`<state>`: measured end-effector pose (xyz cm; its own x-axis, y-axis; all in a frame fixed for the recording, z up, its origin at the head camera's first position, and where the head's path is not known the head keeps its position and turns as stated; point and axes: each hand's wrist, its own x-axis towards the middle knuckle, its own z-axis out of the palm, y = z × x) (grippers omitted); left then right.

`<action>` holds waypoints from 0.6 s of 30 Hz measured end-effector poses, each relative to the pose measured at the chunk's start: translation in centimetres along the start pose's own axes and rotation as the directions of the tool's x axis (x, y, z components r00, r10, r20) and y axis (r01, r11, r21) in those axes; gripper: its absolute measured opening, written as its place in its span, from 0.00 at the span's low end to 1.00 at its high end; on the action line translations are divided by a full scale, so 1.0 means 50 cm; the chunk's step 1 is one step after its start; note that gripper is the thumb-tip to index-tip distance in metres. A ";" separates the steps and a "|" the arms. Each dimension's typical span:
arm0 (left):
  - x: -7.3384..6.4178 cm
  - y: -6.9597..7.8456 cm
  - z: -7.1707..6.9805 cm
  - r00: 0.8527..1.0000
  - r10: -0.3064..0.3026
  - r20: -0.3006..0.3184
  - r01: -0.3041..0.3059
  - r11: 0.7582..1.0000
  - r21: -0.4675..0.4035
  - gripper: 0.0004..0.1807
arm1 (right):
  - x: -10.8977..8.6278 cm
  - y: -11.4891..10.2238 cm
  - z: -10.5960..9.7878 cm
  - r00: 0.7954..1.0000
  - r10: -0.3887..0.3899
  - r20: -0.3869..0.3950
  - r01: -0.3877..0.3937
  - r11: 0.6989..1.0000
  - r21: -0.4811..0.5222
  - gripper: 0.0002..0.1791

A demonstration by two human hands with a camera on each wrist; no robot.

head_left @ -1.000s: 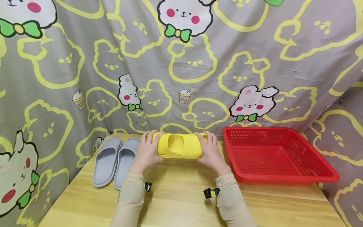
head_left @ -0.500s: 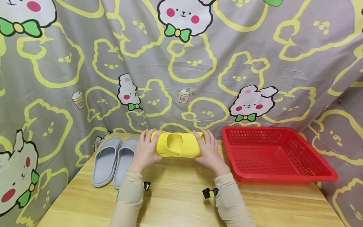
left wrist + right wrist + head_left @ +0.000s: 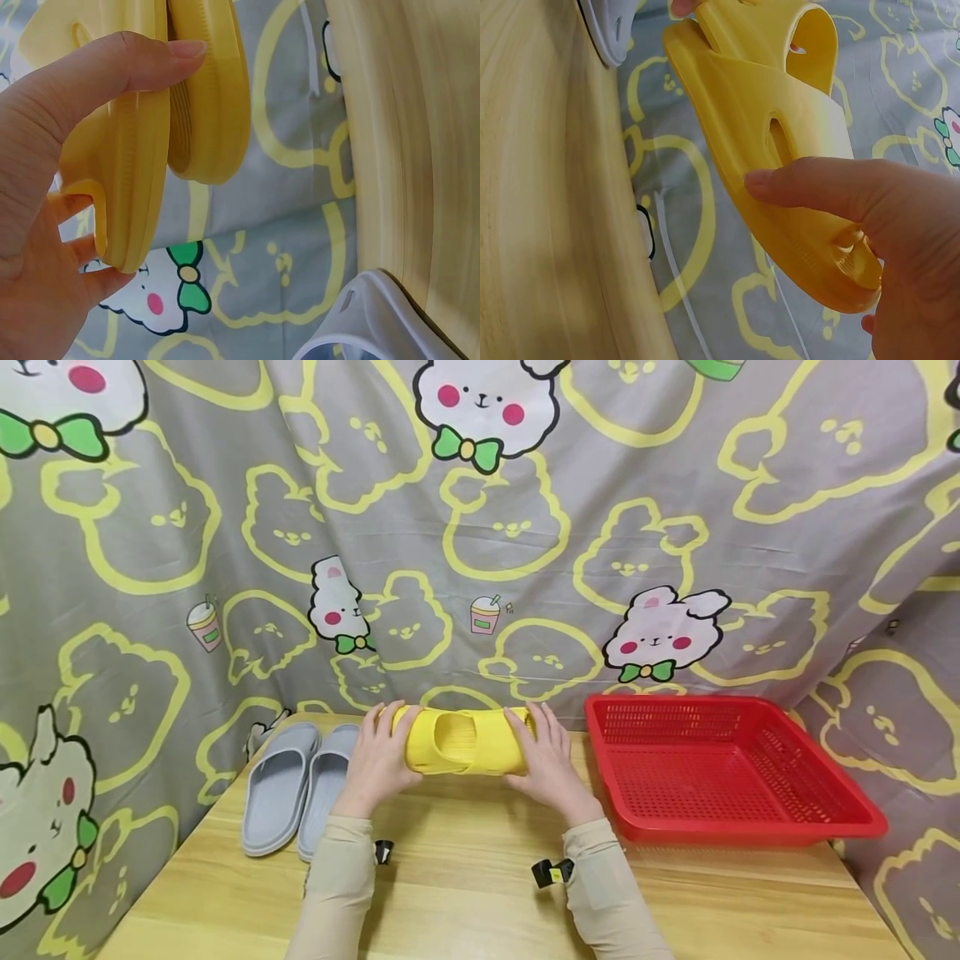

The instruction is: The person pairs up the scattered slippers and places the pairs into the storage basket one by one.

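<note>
A pair of yellow slippers [image 3: 498, 745], fitted into each other, is held lengthwise between both hands above the far part of the table. My left hand [image 3: 375, 767] grips the left end; in the left wrist view its thumb lies over the yellow soles' edges [image 3: 139, 157] and its fingers wrap behind. My right hand [image 3: 552, 768] grips the right end, thumb pressed along the side of a yellow slipper [image 3: 810, 120] in the right wrist view. Most fingers of that hand are hidden there. Both wrist views show the slippers off the table.
Two grey slippers [image 3: 277, 802] lie side by side on the wooden table [image 3: 465, 893], just left of my left hand. A red perforated basket [image 3: 611, 785] stands to the right. Behind the table hangs a patterned curtain [image 3: 420, 543].
Both hands have shifted slightly left with the yellow slippers, keeping their grip. The grey slippers and red basket stay in place; the view has moved a little.
</note>
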<state>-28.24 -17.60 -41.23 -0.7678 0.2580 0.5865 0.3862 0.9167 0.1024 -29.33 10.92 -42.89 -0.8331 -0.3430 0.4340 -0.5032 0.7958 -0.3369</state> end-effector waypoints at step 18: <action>-0.004 -0.023 -0.007 0.998 -0.061 -0.014 0.061 0.998 -0.014 0.60 | 0.005 -0.023 -0.020 0.976 -0.144 -0.166 0.132 0.988 -0.081 0.39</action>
<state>-28.35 -18.84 -41.18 -0.7828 0.1968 0.5903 0.3456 0.9264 0.1495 -28.70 10.43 -41.56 -0.7019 -0.3670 0.6104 -0.5887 0.7813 -0.2072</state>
